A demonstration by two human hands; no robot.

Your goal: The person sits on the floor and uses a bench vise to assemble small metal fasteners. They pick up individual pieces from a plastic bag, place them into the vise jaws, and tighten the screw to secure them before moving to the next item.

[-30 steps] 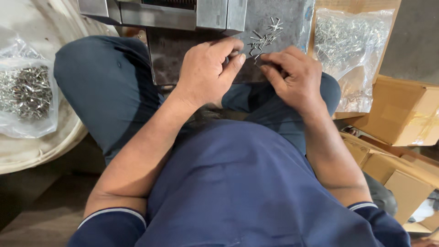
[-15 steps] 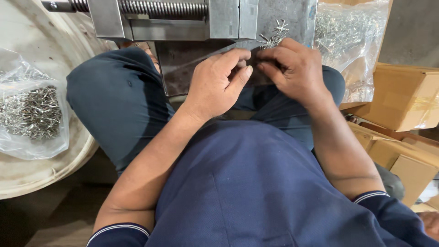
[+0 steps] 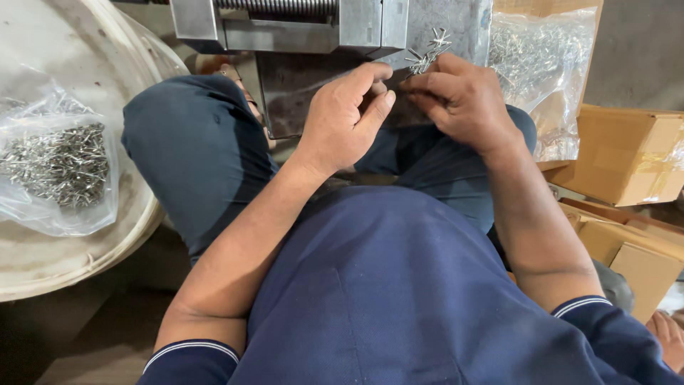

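Note:
My left hand (image 3: 345, 117) and my right hand (image 3: 463, 100) meet at the front edge of a dark metal plate (image 3: 456, 25) of a bench machine. A small pile of thin metal pins (image 3: 427, 53) lies on that plate, just above my right fingers. My right fingertips pinch at the near edge of the pile. My left thumb and forefinger are curled close together next to them; whether they hold a pin is hidden.
A grey machine block with a threaded rod (image 3: 278, 18) stands above my knees. A clear bag of metal pins (image 3: 60, 164) lies in a white round tub (image 3: 85, 264) at left. Another clear bag of pins (image 3: 541, 64) and cardboard boxes (image 3: 627, 157) are at right.
The view has shifted so hands and machine sit lower and more to the right in frame. Both hands have closed in on each other at the pin pile.

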